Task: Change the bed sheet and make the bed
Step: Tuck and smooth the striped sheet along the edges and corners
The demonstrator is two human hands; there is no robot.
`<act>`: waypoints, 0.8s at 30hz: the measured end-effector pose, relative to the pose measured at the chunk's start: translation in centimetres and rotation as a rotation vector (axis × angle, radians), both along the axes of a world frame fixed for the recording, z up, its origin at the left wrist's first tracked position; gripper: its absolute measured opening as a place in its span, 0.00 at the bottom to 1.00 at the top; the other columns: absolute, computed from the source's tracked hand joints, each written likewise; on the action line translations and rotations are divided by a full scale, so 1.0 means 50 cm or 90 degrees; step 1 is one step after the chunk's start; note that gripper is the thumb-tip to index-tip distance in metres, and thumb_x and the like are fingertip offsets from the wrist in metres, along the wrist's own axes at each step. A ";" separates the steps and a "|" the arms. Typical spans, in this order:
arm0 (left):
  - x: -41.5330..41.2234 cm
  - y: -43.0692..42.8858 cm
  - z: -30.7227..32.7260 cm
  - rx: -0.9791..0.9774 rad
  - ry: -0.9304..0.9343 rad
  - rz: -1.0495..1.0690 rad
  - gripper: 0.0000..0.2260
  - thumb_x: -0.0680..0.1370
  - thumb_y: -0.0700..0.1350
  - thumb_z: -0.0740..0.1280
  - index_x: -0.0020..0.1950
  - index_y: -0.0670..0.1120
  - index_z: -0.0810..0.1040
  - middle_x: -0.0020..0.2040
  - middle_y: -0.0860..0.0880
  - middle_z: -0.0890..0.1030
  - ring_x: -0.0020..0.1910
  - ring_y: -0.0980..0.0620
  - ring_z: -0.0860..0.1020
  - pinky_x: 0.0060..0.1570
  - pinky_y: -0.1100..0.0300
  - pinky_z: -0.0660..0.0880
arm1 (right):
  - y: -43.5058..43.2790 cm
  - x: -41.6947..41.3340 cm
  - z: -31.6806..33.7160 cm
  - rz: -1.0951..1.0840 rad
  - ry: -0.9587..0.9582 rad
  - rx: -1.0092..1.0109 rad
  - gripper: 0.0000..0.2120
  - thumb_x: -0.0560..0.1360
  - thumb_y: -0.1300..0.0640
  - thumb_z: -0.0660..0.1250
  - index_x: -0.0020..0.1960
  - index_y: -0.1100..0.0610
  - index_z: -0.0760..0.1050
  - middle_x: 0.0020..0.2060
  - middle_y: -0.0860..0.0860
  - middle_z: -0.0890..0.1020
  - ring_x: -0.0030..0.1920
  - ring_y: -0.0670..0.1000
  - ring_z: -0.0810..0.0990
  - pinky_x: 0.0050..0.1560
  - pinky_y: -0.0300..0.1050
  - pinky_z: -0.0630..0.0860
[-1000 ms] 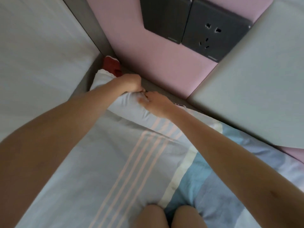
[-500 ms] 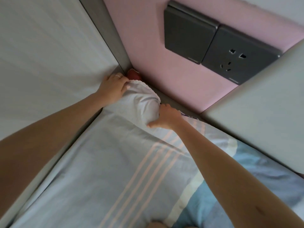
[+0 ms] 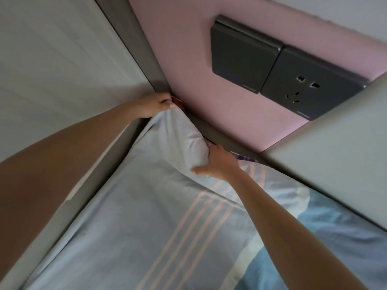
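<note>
A pale blue bed sheet [image 3: 134,222] with pink stripes and a white band covers the mattress. Its corner is bunched up into the far corner of the bed. My left hand [image 3: 154,105] grips the tip of that sheet corner right at the wall corner. My right hand [image 3: 217,164] grips the bunched fabric on the right side of the corner, thumb down on the sheet. A small red object [image 3: 178,103] peeks out behind the left hand, mostly hidden.
A grey bed frame rail [image 3: 222,137] runs along a pink padded wall panel [image 3: 188,59] that carries a dark switch and socket plate [image 3: 289,72]. A white wall [image 3: 52,59] lies on the left, and a grey panel [image 3: 335,147] overhangs on the right.
The view has tilted upward and closer to the corner. My left hand moved from the side of the bunched corner up to its tip. My right hand keeps its grip.
</note>
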State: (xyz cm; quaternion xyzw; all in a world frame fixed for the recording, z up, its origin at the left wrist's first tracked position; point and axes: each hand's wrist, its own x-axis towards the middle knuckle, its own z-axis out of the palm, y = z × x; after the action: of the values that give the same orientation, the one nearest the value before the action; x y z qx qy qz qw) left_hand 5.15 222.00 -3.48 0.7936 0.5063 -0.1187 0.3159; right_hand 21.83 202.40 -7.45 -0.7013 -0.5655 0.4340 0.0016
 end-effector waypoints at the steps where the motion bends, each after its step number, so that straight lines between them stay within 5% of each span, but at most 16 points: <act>1: 0.003 0.001 0.004 0.016 -0.033 0.010 0.08 0.81 0.46 0.61 0.45 0.44 0.69 0.37 0.51 0.70 0.38 0.54 0.68 0.36 0.63 0.63 | -0.003 -0.001 0.001 -0.002 0.003 0.006 0.45 0.64 0.35 0.71 0.73 0.53 0.58 0.64 0.52 0.71 0.63 0.55 0.73 0.57 0.51 0.75; 5: 0.010 -0.003 -0.016 0.111 -0.125 0.044 0.07 0.79 0.42 0.63 0.45 0.44 0.66 0.35 0.50 0.68 0.36 0.50 0.66 0.35 0.58 0.60 | -0.009 0.005 0.001 -0.018 0.044 0.011 0.44 0.64 0.37 0.72 0.73 0.53 0.60 0.64 0.51 0.72 0.61 0.54 0.74 0.57 0.51 0.75; 11: 0.027 -0.025 -0.086 0.375 -0.003 0.006 0.04 0.78 0.40 0.63 0.51 0.41 0.74 0.54 0.40 0.75 0.52 0.41 0.70 0.52 0.53 0.63 | -0.010 0.011 0.006 -0.036 0.071 0.004 0.39 0.65 0.39 0.73 0.69 0.54 0.64 0.60 0.50 0.74 0.57 0.52 0.75 0.54 0.49 0.76; 16: 0.026 -0.058 -0.069 0.511 -0.106 0.109 0.06 0.76 0.36 0.59 0.51 0.41 0.73 0.55 0.38 0.73 0.54 0.39 0.71 0.56 0.52 0.67 | -0.009 0.016 0.017 -0.041 0.093 -0.006 0.35 0.65 0.41 0.74 0.66 0.53 0.66 0.55 0.49 0.75 0.53 0.51 0.76 0.42 0.44 0.74; 18: 0.021 -0.092 -0.048 0.502 -0.154 -0.148 0.12 0.72 0.39 0.58 0.54 0.45 0.71 0.55 0.41 0.74 0.53 0.40 0.72 0.56 0.49 0.68 | -0.005 0.017 0.022 -0.046 0.094 -0.003 0.32 0.65 0.41 0.74 0.63 0.53 0.68 0.50 0.47 0.76 0.49 0.50 0.76 0.40 0.43 0.73; 21: 0.001 -0.163 -0.037 0.329 -0.161 -0.669 0.30 0.63 0.41 0.59 0.66 0.46 0.69 0.64 0.44 0.71 0.62 0.44 0.70 0.63 0.49 0.62 | 0.002 0.021 0.020 -0.040 0.100 0.000 0.27 0.65 0.42 0.74 0.58 0.53 0.73 0.44 0.47 0.78 0.45 0.49 0.79 0.39 0.42 0.74; 24: -0.008 -0.180 -0.060 0.296 -0.033 -0.759 0.44 0.57 0.38 0.64 0.75 0.47 0.60 0.74 0.45 0.63 0.73 0.46 0.62 0.70 0.48 0.55 | 0.004 0.025 0.020 -0.019 0.113 0.005 0.25 0.66 0.44 0.74 0.58 0.54 0.73 0.46 0.47 0.77 0.44 0.49 0.77 0.40 0.42 0.75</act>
State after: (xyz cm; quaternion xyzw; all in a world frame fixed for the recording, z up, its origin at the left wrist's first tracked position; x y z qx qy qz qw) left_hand 4.77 213.02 -6.47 0.9894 -0.0171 -0.1416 0.0274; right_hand 23.06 202.59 -6.43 -0.6685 -0.5540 0.4924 0.0611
